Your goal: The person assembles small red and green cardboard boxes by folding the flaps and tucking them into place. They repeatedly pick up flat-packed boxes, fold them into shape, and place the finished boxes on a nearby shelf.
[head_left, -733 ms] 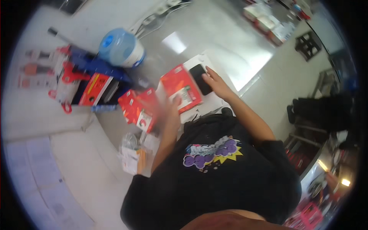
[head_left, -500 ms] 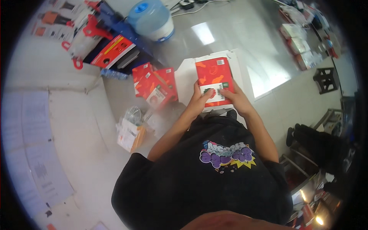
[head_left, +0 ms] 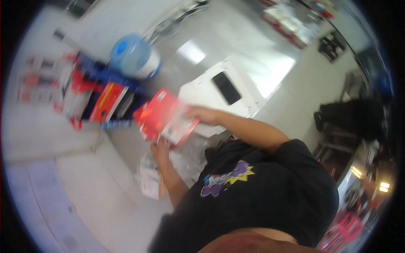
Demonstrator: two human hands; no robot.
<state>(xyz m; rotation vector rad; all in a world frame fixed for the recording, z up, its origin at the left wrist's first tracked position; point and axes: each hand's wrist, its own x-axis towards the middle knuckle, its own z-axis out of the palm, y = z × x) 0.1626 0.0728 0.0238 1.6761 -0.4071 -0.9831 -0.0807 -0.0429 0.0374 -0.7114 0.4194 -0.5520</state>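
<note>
The picture is blurred. My right hand (head_left: 201, 114) grips the upper right edge of a flat red and white package (head_left: 166, 116), held up above the floor. Below that package, my left hand (head_left: 160, 148) touches its lower edge. Behind my right hand lies a white sheet (head_left: 202, 90) with a black phone (head_left: 226, 87) on it. My black printed shirt (head_left: 253, 189) fills the lower middle.
A blue water jug (head_left: 134, 57) stands at the upper left. Beside it lies a pile of blue and red packages (head_left: 103, 101). A small white and orange packet (head_left: 150, 182) rests on the floor by my left forearm. More goods (head_left: 291, 21) line the far top right.
The red package has come off the white sheet and now sits to the left, in both hands. The black phone on the sheet shows again.
</note>
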